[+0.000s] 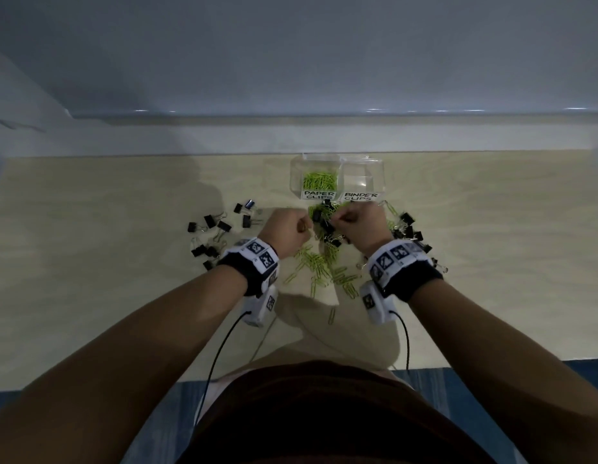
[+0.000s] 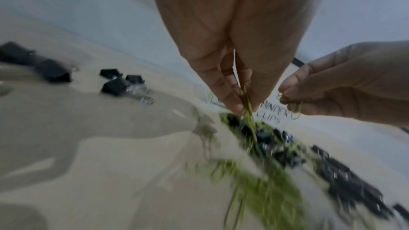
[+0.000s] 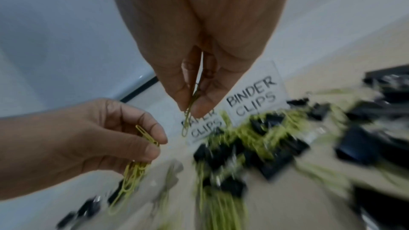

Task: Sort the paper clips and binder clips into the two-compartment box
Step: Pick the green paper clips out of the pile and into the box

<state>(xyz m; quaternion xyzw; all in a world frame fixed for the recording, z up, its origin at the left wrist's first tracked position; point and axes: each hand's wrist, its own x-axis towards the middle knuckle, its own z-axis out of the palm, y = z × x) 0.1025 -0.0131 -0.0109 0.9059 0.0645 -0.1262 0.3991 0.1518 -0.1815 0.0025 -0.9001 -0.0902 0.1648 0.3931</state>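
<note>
Clear plastic two-compartment box (image 1: 337,162) at far edge of pale wooden bench (image 1: 106,262), labelled "PAPER CLIPS" on left compartment, "BINDER CLIPS" on right. Left compartment holding a heap of lime-green wire paper clips (image 1: 320,181). Right compartment showing no contents in head view.

Mixed pile of green paper clips and black metal binder clips (image 1: 327,226) just in front of box, between both hands. Loose green paper clips (image 1: 321,266) scattered nearer the body. Separate group of black binder clips (image 1: 212,234) off to the left, well apart from box. Further black binder clips (image 1: 409,229) to the right, partly behind right wrist.

Left hand (image 1: 285,229) raised above bench, fingers curled, thumb and fingers pinching a bunch of green paper clips (image 3: 135,172) that hangs below. Right hand (image 1: 361,226) close beside, over mixed pile, thumb and forefinger pressed together on a small bunch of green paper clips (image 3: 189,116) dangling in front of box labels. Hands near each other, not touching. Banded camera units with patterned markers (image 1: 257,259) on both wrists, cables trailing back.
</note>
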